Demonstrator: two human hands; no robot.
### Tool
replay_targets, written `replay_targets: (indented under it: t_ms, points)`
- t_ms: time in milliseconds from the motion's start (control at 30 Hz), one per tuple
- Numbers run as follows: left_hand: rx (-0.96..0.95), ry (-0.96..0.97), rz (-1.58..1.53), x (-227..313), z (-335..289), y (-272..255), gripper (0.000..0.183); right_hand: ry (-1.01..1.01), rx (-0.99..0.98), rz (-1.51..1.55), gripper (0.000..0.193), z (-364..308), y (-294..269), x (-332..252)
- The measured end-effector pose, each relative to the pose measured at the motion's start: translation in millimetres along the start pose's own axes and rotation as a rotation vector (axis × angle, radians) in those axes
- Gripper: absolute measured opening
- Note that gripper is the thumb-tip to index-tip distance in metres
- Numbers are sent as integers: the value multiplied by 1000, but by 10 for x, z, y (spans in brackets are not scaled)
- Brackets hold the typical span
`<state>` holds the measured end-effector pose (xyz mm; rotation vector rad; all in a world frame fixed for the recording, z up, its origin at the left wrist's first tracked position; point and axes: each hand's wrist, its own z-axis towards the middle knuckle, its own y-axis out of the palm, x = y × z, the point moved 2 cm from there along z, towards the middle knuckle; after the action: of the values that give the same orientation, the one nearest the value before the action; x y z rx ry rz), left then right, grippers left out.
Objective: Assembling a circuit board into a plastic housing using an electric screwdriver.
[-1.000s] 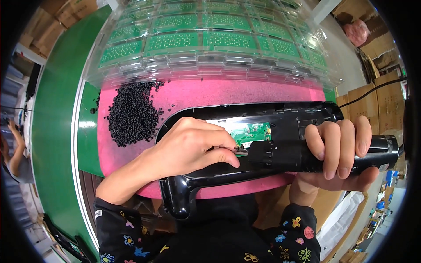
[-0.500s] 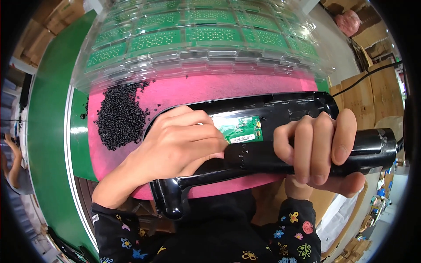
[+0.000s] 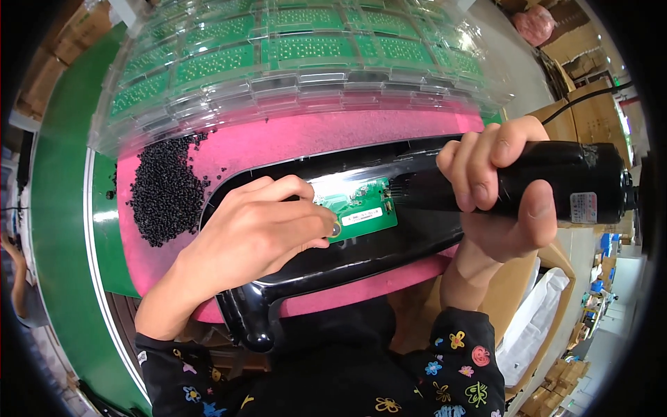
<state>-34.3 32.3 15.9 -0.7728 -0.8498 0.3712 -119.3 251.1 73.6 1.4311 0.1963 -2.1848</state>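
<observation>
My right hand [image 3: 497, 181] is wrapped round a black electric screwdriver [image 3: 590, 170]. The narrow end of the tool meets the right end of a green circuit board [image 3: 361, 219], and its very tip is hard to make out. The board lies inside a long, glossy black plastic housing [image 3: 333, 260]. At the board's left end rests my left hand [image 3: 260, 226], its fingers curled and pressed together. A small round metal piece [image 3: 336, 229] shows by those fingertips; whether they grip it is hidden.
Under the housing is a pink mat [image 3: 243, 146] with a heap of small black parts [image 3: 167, 191] on its left. Clear plastic trays [image 3: 306, 76] of green boards stand behind. A black cable [image 3: 583, 104] runs at the right, above a cardboard box [image 3: 556, 278] with white lining.
The screwdriver has swung up and to the right, off the housing's near side, to the board's right end. More of the board shows. The whole scene has shifted slightly left.
</observation>
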Motion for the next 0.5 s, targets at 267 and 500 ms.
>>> replay_targets:
  t_ms: [267, 500]
  points:
    - [-129, -57, 23, 9, -26, 29, 18, 41, -5, -10, 40, 11, 44, 88]
    - [-107, -125, -68, -5, -26, 47, 13, 69, -108, -4, 40, 65, 48, 116]
